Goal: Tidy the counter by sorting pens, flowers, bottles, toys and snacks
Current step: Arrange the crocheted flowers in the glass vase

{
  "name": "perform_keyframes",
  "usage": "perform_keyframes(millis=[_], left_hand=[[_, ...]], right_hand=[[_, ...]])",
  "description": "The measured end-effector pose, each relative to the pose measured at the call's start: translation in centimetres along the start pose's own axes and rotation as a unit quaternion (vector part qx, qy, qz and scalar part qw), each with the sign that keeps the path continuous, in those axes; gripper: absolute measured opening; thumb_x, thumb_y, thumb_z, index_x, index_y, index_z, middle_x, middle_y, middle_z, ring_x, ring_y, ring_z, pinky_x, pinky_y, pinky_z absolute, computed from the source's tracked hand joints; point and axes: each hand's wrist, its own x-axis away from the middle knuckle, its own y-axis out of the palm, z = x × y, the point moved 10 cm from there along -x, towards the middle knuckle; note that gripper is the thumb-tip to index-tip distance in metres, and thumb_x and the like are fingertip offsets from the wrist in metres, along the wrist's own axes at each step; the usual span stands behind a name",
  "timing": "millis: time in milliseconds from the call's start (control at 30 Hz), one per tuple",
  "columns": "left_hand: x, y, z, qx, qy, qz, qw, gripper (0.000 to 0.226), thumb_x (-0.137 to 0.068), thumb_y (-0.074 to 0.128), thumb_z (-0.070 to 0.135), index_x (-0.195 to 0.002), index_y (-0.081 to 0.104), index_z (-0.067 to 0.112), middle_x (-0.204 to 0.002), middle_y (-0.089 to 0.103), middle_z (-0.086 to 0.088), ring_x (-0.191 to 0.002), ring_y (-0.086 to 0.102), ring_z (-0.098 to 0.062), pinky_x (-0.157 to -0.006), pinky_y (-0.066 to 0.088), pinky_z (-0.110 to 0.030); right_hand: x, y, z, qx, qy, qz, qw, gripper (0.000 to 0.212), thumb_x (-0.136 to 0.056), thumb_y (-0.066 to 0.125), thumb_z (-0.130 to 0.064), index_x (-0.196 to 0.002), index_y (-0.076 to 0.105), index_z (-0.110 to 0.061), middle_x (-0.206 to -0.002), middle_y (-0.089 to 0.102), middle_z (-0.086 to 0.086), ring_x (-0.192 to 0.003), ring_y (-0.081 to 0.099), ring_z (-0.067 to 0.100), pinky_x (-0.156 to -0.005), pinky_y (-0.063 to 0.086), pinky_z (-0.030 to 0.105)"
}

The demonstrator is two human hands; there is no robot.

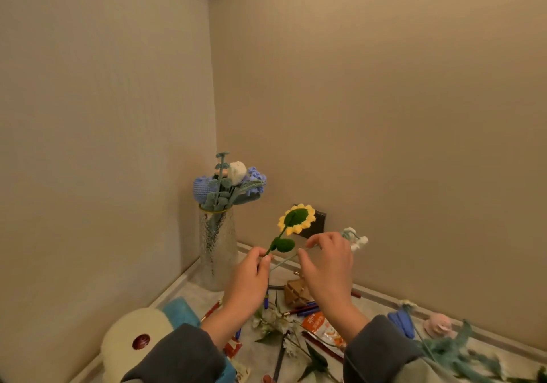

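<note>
Your left hand (248, 279) pinched the green stem of the crochet sunflower (297, 218), holding it upright above the counter (189, 289), just right of the glass vase (218, 252) of blue and white knitted flowers (229, 183). Your right hand (328, 270) was raised beside it, fingers curved, with a pale stem at its thumb and a small white flower (355, 239) behind it. I could not tell whether it gripped that stem. Below lay pens (299, 311) and an orange snack packet (322, 328) whose print was too blurred to read, as was the round red label (141, 342) on the cream plush toy (118, 353).
</note>
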Motion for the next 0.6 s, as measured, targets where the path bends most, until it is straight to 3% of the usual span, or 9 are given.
perform_keyframes(millis=[133,267,367,467,600], left_hand=[[1.7,0.0,0.7,-0.009,-0.006,0.025,1.000,0.015,-0.100,0.039,0.037,-0.094,0.053,0.038,-0.069,0.059,0.006,-0.061,0.055,-0.009,-0.059,0.046,-0.034],[3.5,-0.9,0.3,-0.010,-0.034,0.060,0.998,0.016,-0.100,0.038,0.040,-0.091,0.051,0.041,-0.084,0.066,0.006,-0.076,0.061,-0.008,-0.071,0.051,-0.039],[4.6,-2.1,0.2,0.020,-0.051,0.103,0.993,0.015,-0.100,0.039,0.040,-0.091,0.051,0.044,-0.091,0.067,0.005,-0.085,0.063,-0.012,-0.077,0.052,-0.041],[5.6,-2.8,0.4,0.069,-0.052,0.120,0.989,0.015,-0.099,0.042,0.038,-0.093,0.054,0.043,-0.092,0.067,0.009,-0.088,0.063,-0.011,-0.082,0.055,-0.043],[6.7,-4.1,0.5,0.124,-0.046,0.141,0.981,0.017,-0.100,0.044,0.033,-0.093,0.059,0.040,-0.089,0.068,0.009,-0.087,0.064,-0.011,-0.081,0.055,-0.039]], right_hand=[[0.3,-1.8,0.8,-0.061,0.035,0.009,0.997,0.023,-0.086,0.059,-0.052,-0.072,0.057,-0.034,-0.078,0.054,-0.017,-0.085,0.046,0.002,-0.076,0.033,0.025],[1.0,-3.0,0.6,-0.133,0.039,-0.002,0.990,0.035,-0.090,0.051,-0.053,-0.063,0.060,-0.032,-0.067,0.057,-0.014,-0.076,0.050,0.001,-0.062,0.036,0.023],[2.1,-1.6,-0.4,-0.178,0.064,-0.090,0.978,0.038,-0.092,0.049,-0.056,-0.069,0.066,-0.031,-0.064,0.064,-0.009,-0.064,0.059,0.004,-0.058,0.045,0.026],[3.4,1.3,-2.0,-0.257,0.131,-0.218,0.933,0.032,-0.096,0.048,-0.049,-0.089,0.070,-0.026,-0.078,0.072,-0.004,-0.068,0.068,0.012,-0.063,0.053,0.031],[3.3,1.2,-4.7,-0.447,0.159,-0.198,0.858,0.017,-0.098,0.054,-0.022,-0.107,0.067,-0.018,-0.089,0.075,0.003,-0.076,0.071,0.013,-0.056,0.052,0.023]])
